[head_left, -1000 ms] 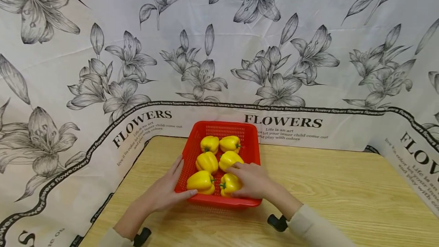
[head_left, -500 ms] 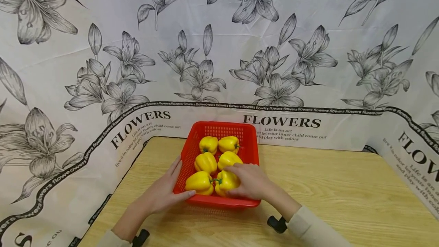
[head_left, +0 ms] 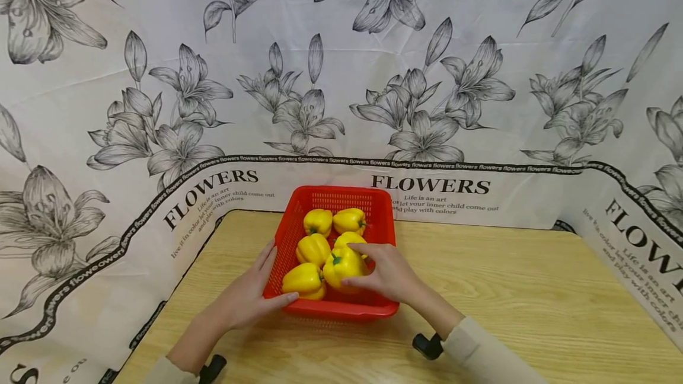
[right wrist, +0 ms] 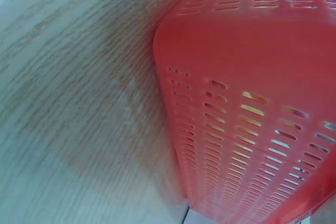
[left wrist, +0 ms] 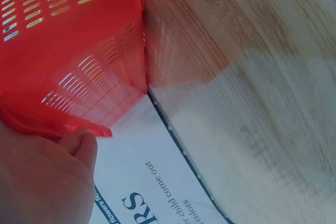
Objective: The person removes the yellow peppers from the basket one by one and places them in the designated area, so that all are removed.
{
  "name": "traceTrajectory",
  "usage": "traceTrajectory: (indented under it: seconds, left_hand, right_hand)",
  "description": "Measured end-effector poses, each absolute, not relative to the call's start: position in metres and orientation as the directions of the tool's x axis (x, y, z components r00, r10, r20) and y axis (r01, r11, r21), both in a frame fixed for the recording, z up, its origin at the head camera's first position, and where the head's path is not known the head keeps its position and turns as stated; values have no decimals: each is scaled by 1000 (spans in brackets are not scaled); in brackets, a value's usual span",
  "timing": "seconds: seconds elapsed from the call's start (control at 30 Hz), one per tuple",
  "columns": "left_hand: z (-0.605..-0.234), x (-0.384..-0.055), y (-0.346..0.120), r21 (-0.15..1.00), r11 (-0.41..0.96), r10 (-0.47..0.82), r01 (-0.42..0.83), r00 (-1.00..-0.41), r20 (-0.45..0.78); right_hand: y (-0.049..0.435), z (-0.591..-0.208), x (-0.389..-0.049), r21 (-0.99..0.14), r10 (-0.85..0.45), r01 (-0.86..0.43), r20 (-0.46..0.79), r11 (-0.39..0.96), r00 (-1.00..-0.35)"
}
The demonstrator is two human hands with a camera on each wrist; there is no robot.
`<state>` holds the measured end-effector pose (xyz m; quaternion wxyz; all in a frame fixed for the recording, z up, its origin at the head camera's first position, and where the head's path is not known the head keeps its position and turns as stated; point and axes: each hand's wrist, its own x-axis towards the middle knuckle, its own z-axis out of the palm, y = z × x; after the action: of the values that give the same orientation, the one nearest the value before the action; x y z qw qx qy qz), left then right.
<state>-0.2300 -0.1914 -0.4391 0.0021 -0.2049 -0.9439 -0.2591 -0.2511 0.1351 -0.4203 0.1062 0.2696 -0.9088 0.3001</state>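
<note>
Right hand grasps a yellow bell pepper over a red basket.
The pepper sits between right thumb and fingertips, green stem uppermost; five other peppers lie in the basket, beyond those fingertips and leftward of them. Left hand, fingers nearly straight, rests on the rim at a near corner, its thumb beside another pepper.

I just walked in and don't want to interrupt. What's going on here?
Someone's left hand holds the near left corner of a red basket on a wooden table, while the right hand grips a yellow pepper toward the basket's near end. Five other yellow peppers lie in the basket. Whether the gripped one is off the basket's floor, I can't tell.
</note>
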Motion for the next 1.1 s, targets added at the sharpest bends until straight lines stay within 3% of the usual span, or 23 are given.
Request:
traceTrajectory:
  seconds: [0.4, 0.73, 1.1]
  left_hand:
    - [-444, -230, -194, 488, 788, 372, 376, -922, 110]
    - [-445, -230, -194, 492, 784, 370, 378, -922, 117]
    - [-445, -232, -191, 494, 785, 370, 374, -923, 112]
  right_hand:
    - [139, -419, -257, -820, -290, -402, 301, 408, -908]
    - [144, -416, -260, -934, -234, -259, 202, 247, -951]
    - [156, -411, -268, -977, -183, -170, 144, 132, -972]
